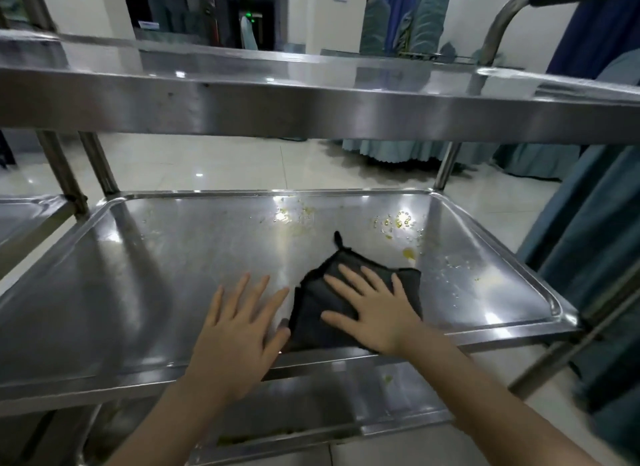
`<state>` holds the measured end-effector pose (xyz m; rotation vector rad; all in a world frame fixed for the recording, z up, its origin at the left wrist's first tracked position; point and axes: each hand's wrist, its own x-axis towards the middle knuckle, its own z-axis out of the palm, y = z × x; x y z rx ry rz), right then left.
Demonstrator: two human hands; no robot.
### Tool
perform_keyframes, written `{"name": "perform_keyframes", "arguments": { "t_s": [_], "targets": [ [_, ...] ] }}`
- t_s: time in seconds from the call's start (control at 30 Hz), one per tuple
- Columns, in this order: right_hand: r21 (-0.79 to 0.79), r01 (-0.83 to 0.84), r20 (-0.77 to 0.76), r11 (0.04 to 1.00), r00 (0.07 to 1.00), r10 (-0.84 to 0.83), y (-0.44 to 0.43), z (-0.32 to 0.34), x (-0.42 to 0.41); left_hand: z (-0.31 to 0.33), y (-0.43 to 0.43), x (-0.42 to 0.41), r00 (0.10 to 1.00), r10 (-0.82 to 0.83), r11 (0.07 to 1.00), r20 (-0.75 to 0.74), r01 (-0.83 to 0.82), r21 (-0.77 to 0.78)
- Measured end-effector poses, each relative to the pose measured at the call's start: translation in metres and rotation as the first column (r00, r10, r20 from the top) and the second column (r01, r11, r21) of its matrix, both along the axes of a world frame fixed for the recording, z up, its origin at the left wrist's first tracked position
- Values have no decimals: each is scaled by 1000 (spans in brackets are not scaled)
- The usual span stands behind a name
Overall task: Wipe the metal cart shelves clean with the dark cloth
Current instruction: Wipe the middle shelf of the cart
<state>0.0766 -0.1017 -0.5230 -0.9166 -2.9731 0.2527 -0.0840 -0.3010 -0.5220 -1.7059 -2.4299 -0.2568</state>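
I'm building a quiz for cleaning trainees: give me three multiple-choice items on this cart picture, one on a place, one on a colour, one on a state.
1. Where does the dark square cloth lie? A. top shelf B. middle steel shelf C. floor
2. What colour are the greasy spots at that shelf's far right? A. yellowish B. red C. blue
3. How is the right hand? A. clenched in a fist B. flat, fingers spread on the cloth C. hanging beside the cart
Answers: B, the cloth sits on the middle tray; A, the droplets gleam yellow; B, straight fingers press the cloth.
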Motion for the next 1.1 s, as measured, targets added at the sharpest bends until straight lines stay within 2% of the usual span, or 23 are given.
{"name": "perform_keyframes", "arguments": {
  "t_s": [0.07,0.13,0.2,0.3,0.37,0.5,0.6,0.67,0.8,0.9,1.0,1.1],
  "targets": [
    [11,-48,-26,999,998,48,-7,-5,33,7,12,6,1000,-14,999,-6,14,-37],
    [6,-12,18,1000,1000,11,11,-1,40,10,30,18,995,-96,995,38,97,-17],
    [-11,111,48,994,993,-111,42,6,26,5,45,30,984,-152,988,92,150,28],
    [-66,311,95,948,948,-304,86,19,-6,-3,50,29,983,-138,990,119,134,47],
    [-53,361,107,931,929,-354,91,17,-16,-3,49,26,984,-129,990,120,122,67],
    [1,148,29,989,989,-147,45,1,32,-2,48,30,983,-174,985,58,174,11],
    [-4,118,23,993,993,-118,33,-2,81,5,50,35,978,-208,976,15,208,-58],
    [-19,171,54,985,984,-169,48,3,85,7,59,41,970,-241,967,-15,240,-81],
    [-66,360,52,931,933,-357,107,15,48,4,75,57,968,-231,972,101,234,-17],
    [-74,477,52,876,879,-474,128,16,21,0,74,55,969,-226,974,101,224,28],
    [-42,347,64,937,937,-344,108,12,33,-2,72,53,966,-243,970,91,240,35],
    [-12,183,27,983,983,-182,74,-1,90,-3,72,53,960,-261,965,99,259,29]
  ]
}}
